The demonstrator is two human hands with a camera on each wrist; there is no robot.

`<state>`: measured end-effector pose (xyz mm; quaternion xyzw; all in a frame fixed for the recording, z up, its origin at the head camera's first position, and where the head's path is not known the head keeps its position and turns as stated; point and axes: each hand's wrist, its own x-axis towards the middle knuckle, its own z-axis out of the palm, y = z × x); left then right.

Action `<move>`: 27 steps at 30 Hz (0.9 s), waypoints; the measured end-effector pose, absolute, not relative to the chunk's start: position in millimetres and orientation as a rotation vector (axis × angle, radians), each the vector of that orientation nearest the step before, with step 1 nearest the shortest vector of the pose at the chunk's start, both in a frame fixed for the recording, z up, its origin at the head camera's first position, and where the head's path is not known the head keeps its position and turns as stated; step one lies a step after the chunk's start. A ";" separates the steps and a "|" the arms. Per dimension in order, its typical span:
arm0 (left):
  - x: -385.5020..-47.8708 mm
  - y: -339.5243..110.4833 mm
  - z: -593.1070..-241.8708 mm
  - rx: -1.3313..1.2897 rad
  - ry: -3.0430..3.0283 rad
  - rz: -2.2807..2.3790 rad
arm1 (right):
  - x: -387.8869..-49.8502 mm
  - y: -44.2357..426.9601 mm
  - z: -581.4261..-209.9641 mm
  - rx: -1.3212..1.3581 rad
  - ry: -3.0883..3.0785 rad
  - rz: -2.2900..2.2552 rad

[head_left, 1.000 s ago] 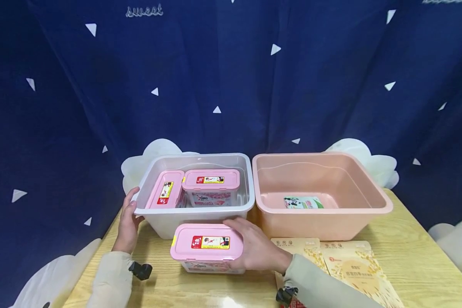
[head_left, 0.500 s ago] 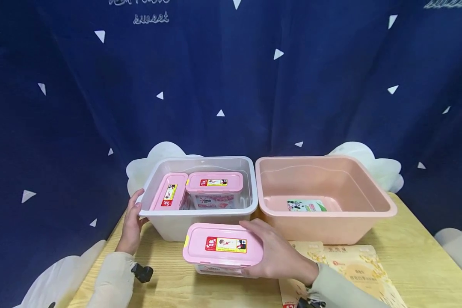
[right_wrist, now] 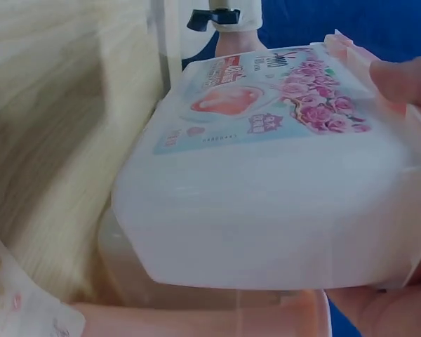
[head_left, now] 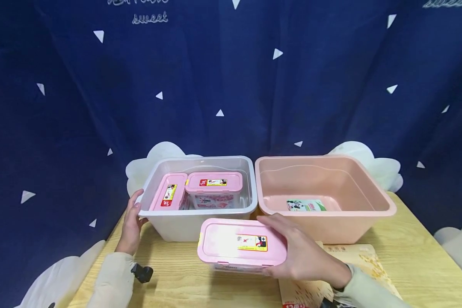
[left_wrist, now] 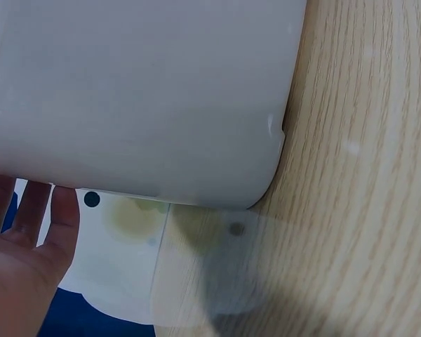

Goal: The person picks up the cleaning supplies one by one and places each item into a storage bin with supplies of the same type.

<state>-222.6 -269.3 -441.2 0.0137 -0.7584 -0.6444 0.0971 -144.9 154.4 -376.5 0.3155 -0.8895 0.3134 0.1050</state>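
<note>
A pink-lidded OMO laundry detergent tub (head_left: 225, 244) is held above the table in my right hand (head_left: 306, 254), which grips its right end with the thumb at the near side and fingers at the far side. The right wrist view shows the tub (right_wrist: 266, 203) tilted, its rose-printed label visible. My left hand (head_left: 130, 229) rests against the left side of the white bin (head_left: 200, 222); in the left wrist view, fingers (left_wrist: 63, 210) touch the bin wall, with the thumb out of sight. Two similar tubs, one lengthwise (head_left: 163, 194) and one crosswise (head_left: 214, 182), stand inside that bin.
Right beside the white bin stands a peach bin (head_left: 323, 224), with a green-and-white panda-printed packet (head_left: 306, 205) on its floor. Flat beige packets (head_left: 363, 261) lie on the wooden table (head_left: 169, 278) in front of it, partly behind the right arm. A blue curtain (head_left: 231, 77) hangs behind.
My right hand has carried the tub rightwards, away from the front of the white bin toward the peach bin, tipping it toward the camera. My left hand stays at the white bin's side.
</note>
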 end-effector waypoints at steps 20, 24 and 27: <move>-223.3 -269.2 -442.5 0.049 -2.248 -1.908 | -142.0 177.5 -352.2 1.007 -2.518 0.874; -223.3 -269.1 -442.3 0.045 -2.246 -1.904 | -139.5 182.0 -345.2 0.990 -2.506 0.854; -222.5 -268.5 -442.7 0.041 -2.235 -1.913 | -139.0 185.6 -339.6 0.980 -2.487 0.853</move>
